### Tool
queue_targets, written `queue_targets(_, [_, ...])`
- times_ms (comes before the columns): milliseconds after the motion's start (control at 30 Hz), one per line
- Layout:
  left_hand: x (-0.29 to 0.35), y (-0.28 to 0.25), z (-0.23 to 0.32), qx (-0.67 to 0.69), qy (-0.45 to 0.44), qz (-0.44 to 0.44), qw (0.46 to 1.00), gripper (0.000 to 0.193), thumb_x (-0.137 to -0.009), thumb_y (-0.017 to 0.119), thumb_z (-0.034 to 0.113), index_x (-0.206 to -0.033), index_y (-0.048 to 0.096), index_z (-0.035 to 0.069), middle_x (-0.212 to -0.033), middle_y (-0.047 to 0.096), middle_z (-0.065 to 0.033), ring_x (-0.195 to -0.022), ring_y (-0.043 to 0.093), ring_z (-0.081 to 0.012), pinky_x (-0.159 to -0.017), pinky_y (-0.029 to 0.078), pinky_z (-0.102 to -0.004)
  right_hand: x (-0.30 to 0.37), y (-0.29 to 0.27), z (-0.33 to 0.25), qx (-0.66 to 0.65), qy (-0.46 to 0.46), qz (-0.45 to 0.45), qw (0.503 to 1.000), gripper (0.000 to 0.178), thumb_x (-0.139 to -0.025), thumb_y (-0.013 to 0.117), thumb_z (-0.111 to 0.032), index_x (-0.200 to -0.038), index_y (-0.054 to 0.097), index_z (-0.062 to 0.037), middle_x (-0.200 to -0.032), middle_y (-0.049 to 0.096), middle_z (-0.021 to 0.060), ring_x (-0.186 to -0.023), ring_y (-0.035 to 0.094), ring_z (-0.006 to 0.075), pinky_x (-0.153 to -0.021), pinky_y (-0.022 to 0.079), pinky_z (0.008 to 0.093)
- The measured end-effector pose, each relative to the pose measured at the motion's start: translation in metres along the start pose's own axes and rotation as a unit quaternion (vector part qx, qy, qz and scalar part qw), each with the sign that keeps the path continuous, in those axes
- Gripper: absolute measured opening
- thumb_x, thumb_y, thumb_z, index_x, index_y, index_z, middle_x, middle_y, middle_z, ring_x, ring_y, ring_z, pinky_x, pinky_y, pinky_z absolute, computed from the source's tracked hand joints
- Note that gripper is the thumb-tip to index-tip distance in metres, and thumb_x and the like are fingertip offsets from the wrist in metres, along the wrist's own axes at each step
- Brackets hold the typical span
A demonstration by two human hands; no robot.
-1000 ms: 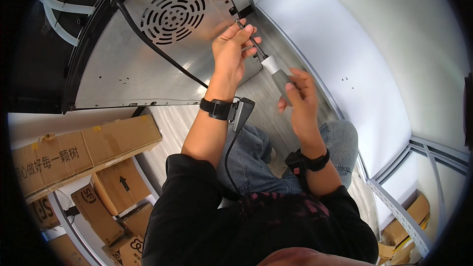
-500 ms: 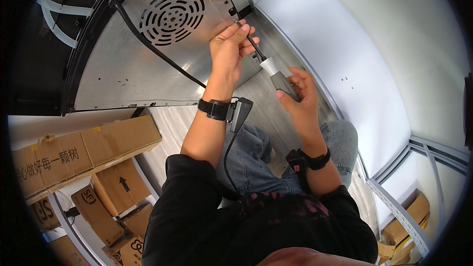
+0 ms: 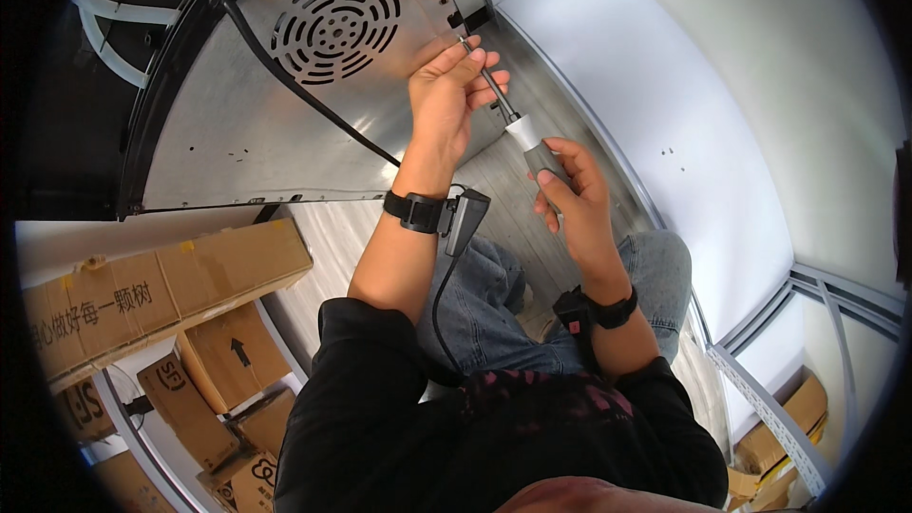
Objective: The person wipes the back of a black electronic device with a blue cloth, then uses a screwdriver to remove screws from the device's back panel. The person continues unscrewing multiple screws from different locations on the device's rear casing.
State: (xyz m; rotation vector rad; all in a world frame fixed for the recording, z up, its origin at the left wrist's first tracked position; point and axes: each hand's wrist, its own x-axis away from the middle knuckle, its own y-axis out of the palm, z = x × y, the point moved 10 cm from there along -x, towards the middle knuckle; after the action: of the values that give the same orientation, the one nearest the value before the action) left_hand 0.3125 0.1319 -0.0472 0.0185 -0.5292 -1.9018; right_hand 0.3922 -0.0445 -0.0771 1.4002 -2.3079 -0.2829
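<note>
A screwdriver [image 3: 545, 162] with a grey and white handle lies along a slant between my two hands. Its handle is gripped by my right hand [image 3: 576, 192], thumb on one side and fingers on the other. Near the tip, my left hand [image 3: 451, 95] pinches the metal shaft between thumb and forefinger, the other fingers loosely curled. The tip points at the right edge of a metal panel [image 3: 285, 142] with a slotted round vent [image 3: 336, 30]. Whether it touches a screw is too small to tell.
A black cable [image 3: 313, 104] runs down from the panel and passes behind my left wrist. Cardboard boxes [image 3: 228, 271] are stacked at the lower left. On the right stands a white board [image 3: 655, 104] in a metal frame; wood-look floor [image 3: 513, 190] lies between.
My right hand has shifted its grip on the handle, the fingers now wrapped further round it. The screwdriver and my left hand have moved very slightly right.
</note>
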Motion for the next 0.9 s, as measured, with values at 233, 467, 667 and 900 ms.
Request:
queue_targets(233, [0.001, 0.001, 0.002, -0.01, 0.017, -0.013, 1.0, 0.021, -0.092, 0.051, 0.008, -0.109, 0.056, -0.002, -0.091, 0.065, -0.0144, -0.072, 0.068, -0.023, -0.059, 0.058, -0.029, 0.003, -0.004, 0.003, -0.019, 0.012, 0.006, 1.0, 0.036, -0.087, 0.059, -0.009, -0.121, 0.049, -0.003, -0.1, 0.054, 0.0086, -0.059, 0.051, 0.005, -0.042, 0.037, 0.0181])
queue_targets(467, [0.004, 0.005, 0.002, 0.002, 0.005, -0.029, 1.0, 0.029, -0.096, 0.041, 0.018, -0.111, 0.053, -0.004, -0.091, 0.064, -0.0158, -0.073, 0.067, -0.0254, -0.063, 0.058, -0.0324, 0.004, -0.011, 0.008, -0.033, -0.005, 0.003, 0.999, 0.034, -0.087, 0.058, -0.008, -0.119, 0.05, -0.0029, -0.098, 0.055, 0.0084, -0.058, 0.051, 0.0059, -0.043, 0.036, 0.0189])
queue_targets(667, [0.004, 0.034, -0.023, -0.033, -0.014, -0.056, 0.998, 0.029, -0.098, 0.039, 0.019, -0.11, 0.052, -0.004, -0.09, 0.064, -0.0153, -0.073, 0.067, -0.0244, -0.063, 0.057, -0.0317, 0.012, -0.046, 0.013, -0.043, -0.006, 0.037, 0.998, 0.034, -0.085, 0.058, -0.01, -0.117, 0.052, -0.004, -0.092, 0.057, 0.0081, -0.058, 0.052, 0.0075, -0.045, 0.036, 0.0204])
queue_targets(900, [-0.008, 0.107, -0.117, -0.071, -0.114, -0.145, 0.98, 0.02, -0.097, 0.04, 0.016, -0.101, 0.054, 0.002, -0.092, 0.064, -0.0142, -0.08, 0.066, -0.0215, -0.064, 0.055, -0.0282, 0.033, -0.136, 0.022, -0.04, 0.005, 0.143, 0.989, 0.033, -0.084, 0.057, -0.014, -0.116, 0.053, -0.0048, -0.083, 0.059, 0.0074, -0.052, 0.05, 0.0071, -0.044, 0.035, 0.0207])
